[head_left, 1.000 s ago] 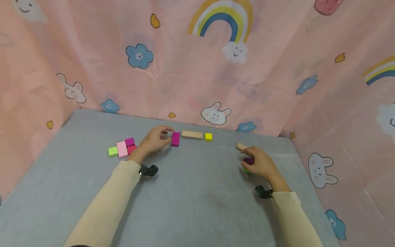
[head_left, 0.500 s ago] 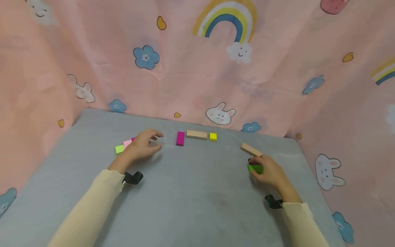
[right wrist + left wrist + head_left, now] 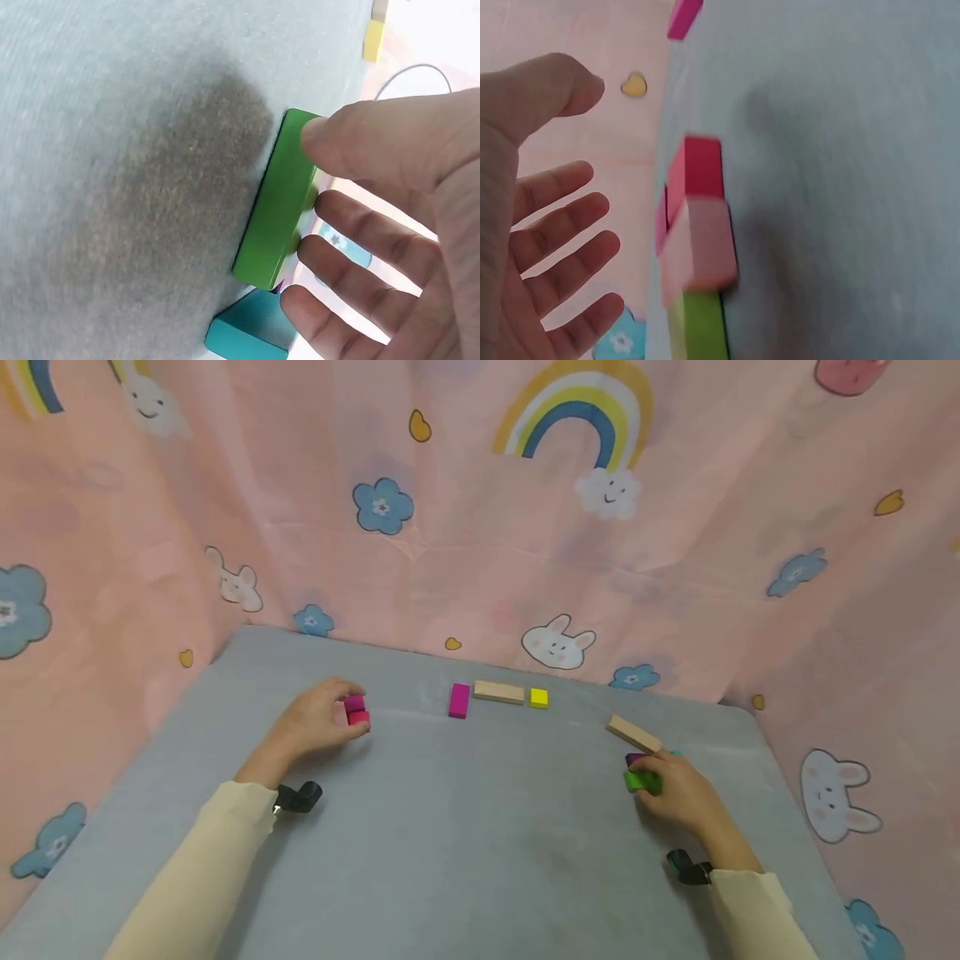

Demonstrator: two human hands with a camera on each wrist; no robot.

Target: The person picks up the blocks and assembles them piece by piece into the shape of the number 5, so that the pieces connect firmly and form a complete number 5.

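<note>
My left hand (image 3: 303, 718) reaches around a small cluster of blocks, its fingers parted. A red block (image 3: 703, 172), a light pink block (image 3: 705, 244), a lime block (image 3: 697, 330) and a magenta block (image 3: 354, 702) make up that cluster. The left wrist view shows the thumb and fingers apart from them. My right hand (image 3: 686, 789) pinches a green block (image 3: 277, 202), thumb at its upper corner and fingertips along its far side. Behind the green one, a purple block (image 3: 633, 759) peeks out. A teal block (image 3: 251, 330) lies close to its lower end.
At the back of the grey table (image 3: 480, 843) stand a magenta block (image 3: 459, 701), a wooden plank (image 3: 498, 692) and a yellow cube (image 3: 538, 698) in a row. Another wooden plank (image 3: 633, 732) lies slanted beyond the right hand. A patterned pink cloth (image 3: 465, 552) hangs behind.
My left hand has drawn back leftward from the magenta block to the cluster. The right hand has shifted slightly toward me, showing more of the green block. The head view has turned left.
</note>
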